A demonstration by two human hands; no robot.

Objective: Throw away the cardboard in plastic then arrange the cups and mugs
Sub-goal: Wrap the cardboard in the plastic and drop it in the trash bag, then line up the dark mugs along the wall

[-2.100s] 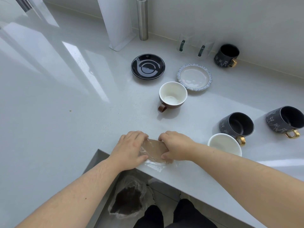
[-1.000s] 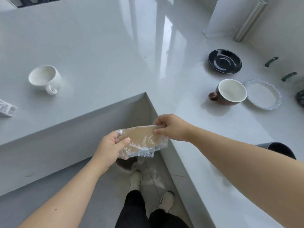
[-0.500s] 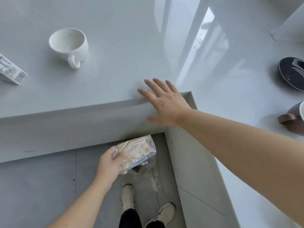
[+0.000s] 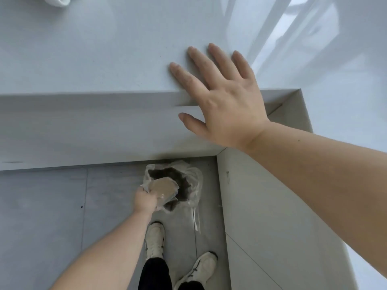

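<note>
My left hand (image 4: 145, 199) reaches down to the floor and grips the brown cardboard wrapped in clear plastic (image 4: 164, 188). The cardboard hangs at the mouth of a bin lined with a clear plastic bag (image 4: 193, 181), which stands in the inner corner under the counter. My right hand (image 4: 224, 101) lies flat with fingers spread on the edge of the white counter (image 4: 104, 59), holding nothing. Only the bottom of a white mug (image 4: 56, 0) shows at the top left edge; the other cups and mugs are out of view.
The L-shaped counter's front panels (image 4: 261, 216) close in the bin on two sides. Grey floor tiles (image 4: 41, 216) stretch to the left. My two feet in white shoes (image 4: 155, 241) stand just below the bin.
My left hand has dropped from under the counter edge down to the bin with the wrapped cardboard. My head has tilted further down; my right hand stays pressed on the counter edge.
</note>
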